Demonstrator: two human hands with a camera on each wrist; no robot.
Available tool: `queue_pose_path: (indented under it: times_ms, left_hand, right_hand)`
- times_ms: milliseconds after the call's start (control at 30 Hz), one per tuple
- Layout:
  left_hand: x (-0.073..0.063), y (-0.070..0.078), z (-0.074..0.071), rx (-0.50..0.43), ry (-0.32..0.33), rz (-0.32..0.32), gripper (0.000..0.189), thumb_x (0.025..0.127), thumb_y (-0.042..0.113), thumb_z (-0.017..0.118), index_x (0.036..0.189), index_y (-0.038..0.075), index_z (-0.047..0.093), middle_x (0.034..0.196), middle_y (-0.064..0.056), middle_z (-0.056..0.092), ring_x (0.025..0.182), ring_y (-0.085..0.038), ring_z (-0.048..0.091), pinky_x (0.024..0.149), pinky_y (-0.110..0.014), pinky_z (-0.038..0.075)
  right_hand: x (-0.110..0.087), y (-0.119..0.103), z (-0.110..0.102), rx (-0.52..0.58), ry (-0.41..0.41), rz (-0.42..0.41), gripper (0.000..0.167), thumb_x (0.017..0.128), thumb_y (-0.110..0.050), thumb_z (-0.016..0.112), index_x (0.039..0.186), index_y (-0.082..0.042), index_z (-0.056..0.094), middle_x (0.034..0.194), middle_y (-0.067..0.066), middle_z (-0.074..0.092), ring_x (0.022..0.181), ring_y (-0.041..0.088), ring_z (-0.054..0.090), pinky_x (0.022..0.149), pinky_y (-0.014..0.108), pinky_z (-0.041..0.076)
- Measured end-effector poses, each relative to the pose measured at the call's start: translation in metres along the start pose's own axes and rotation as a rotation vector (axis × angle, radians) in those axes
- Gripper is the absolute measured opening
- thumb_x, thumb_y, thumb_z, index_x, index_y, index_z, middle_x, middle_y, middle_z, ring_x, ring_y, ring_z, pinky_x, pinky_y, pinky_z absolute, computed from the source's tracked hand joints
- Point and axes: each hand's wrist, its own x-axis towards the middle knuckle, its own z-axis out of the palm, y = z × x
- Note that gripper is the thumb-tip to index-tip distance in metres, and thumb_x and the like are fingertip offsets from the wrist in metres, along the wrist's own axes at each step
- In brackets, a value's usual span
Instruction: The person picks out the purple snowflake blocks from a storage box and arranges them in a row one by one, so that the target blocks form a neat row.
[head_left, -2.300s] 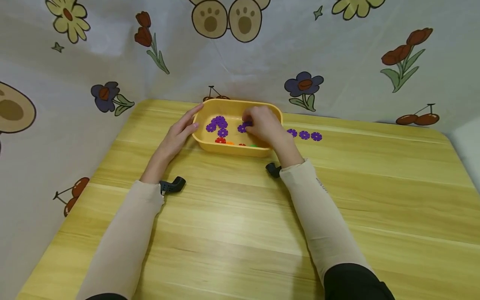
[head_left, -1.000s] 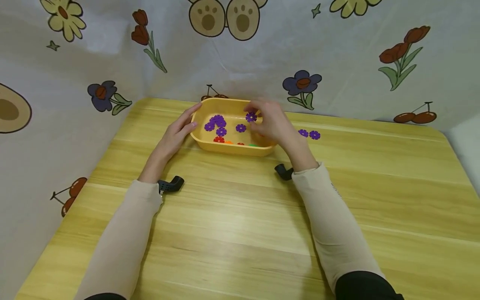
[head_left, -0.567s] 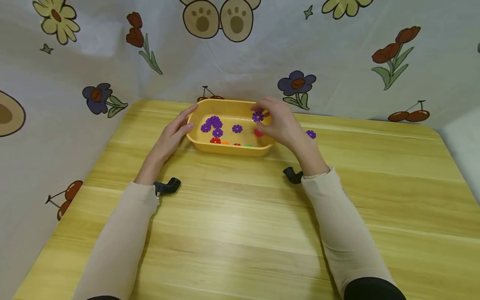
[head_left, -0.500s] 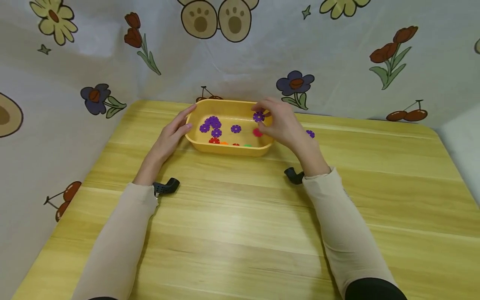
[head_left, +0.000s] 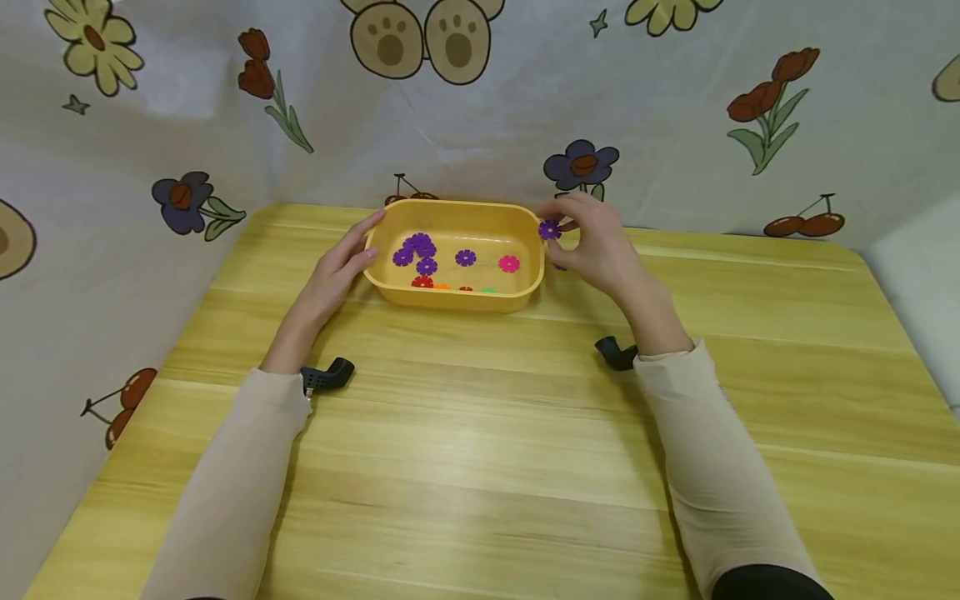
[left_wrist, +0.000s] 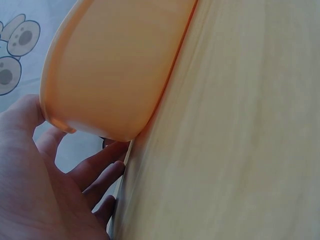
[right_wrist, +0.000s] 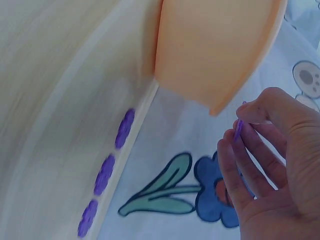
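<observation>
My left hand grips the left end of a yellow plastic tub, thumb and forefinger at its rim. In the left wrist view, the other fingers are loosely bent beside the outer wall. Just outside the tub's right end, my right hand pinches a purple snowflake disc between thumb and fingertips. This disc appears edge-on in the right wrist view. Inside the tub lie several purple snowflake discs, a pink one, a red one and partly hidden orange and green pieces.
Purple snowflake discs lie in a row on the table along its back edge, right of the tub; my right hand hides most of them in the head view. A patterned cloth hangs behind the wooden table.
My right hand has lifted a purple disc out of the tub and carried it right, past the rim. The pink disc is now uncovered. The left hand stays at the tub.
</observation>
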Motion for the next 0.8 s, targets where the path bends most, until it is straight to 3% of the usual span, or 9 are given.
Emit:
queue_pose_path:
  times_ms: [567,800]
  left_hand:
    - [-0.001,0.003,0.002,0.002,-0.003,-0.003,0.056,0.112,0.025,0.05,0.165,0.038,0.036,0.173,0.011,0.029,0.158,-0.031,0.033,0.13,-0.053,0.026]
    - [-0.002,0.002,0.0,-0.009,-0.002,0.003,0.056,0.112,0.023,0.049,0.165,0.037,0.036,0.173,0.011,0.029,0.158,-0.031,0.034,0.13,-0.053,0.027]
  right_hand:
    - [-0.042,0.06,-0.056,-0.005,-0.013,0.258,0.038,0.089,0.006,0.071,0.127,0.004,0.069,0.124,0.023,0.07,0.115,0.039,0.064,0.104,0.06,0.053]
    - [-0.058,0.074,-0.067,-0.041,-0.091,0.333,0.037,0.088,0.005,0.074,0.125,0.005,0.07,0.124,0.025,0.07,0.116,0.041,0.064,0.103,0.061,0.053]
